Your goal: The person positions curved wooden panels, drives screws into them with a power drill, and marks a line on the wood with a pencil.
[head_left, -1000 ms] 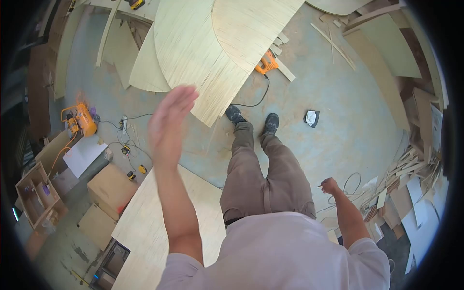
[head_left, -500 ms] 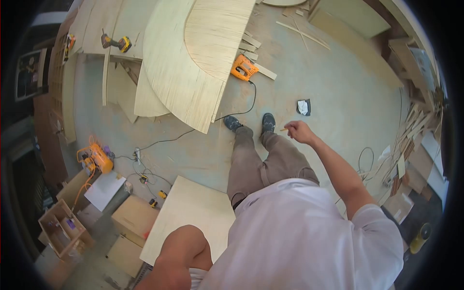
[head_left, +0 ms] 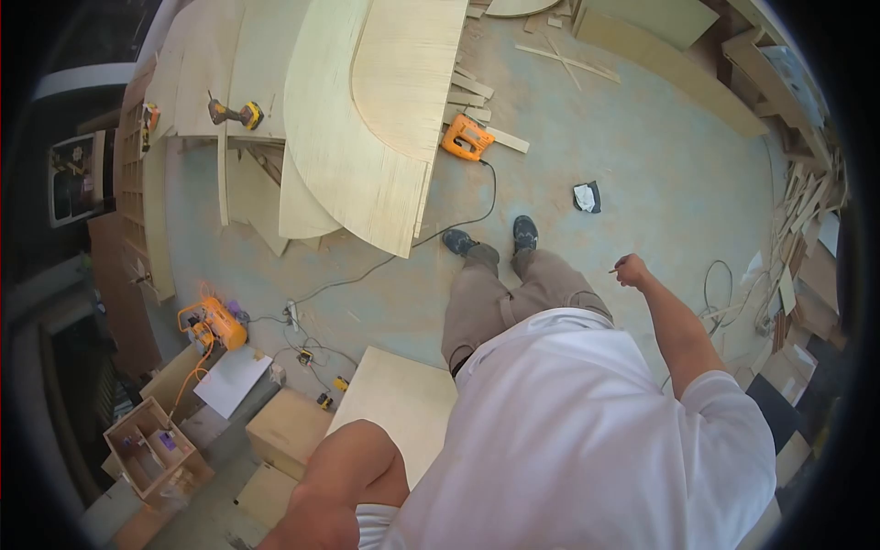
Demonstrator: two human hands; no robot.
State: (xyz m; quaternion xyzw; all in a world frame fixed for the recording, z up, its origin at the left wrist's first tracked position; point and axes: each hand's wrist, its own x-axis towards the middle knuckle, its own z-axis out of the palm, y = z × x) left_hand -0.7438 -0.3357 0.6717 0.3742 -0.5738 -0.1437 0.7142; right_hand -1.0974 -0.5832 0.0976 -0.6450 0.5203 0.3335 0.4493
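My right hand [head_left: 631, 270] is held out to the right of my legs, above the floor. Its fingers are closed on a short, thin yellowish stick [head_left: 613, 270], pencil-like but too small to identify surely. My bent left arm [head_left: 362, 467] shows at the bottom, while my left hand is out of view. Ahead on the left lies a large curved plywood panel [head_left: 316, 119]. An orange jigsaw-like power tool [head_left: 467, 137] with a black cord rests on the floor beside the panel's edge.
A drill [head_left: 236, 113] lies on the plywood at upper left. An orange compressor [head_left: 220, 323], cords and a wooden box [head_left: 151, 445] stand at lower left. A pale board [head_left: 394, 394] lies behind my legs. Wood scraps [head_left: 797, 220] line the right side; a black-and-white packet [head_left: 587, 197] lies ahead.
My right hand has swung right and slightly down, away from my legs, still gripping the small stick. The view has shifted, moving the surroundings on the left rightward.
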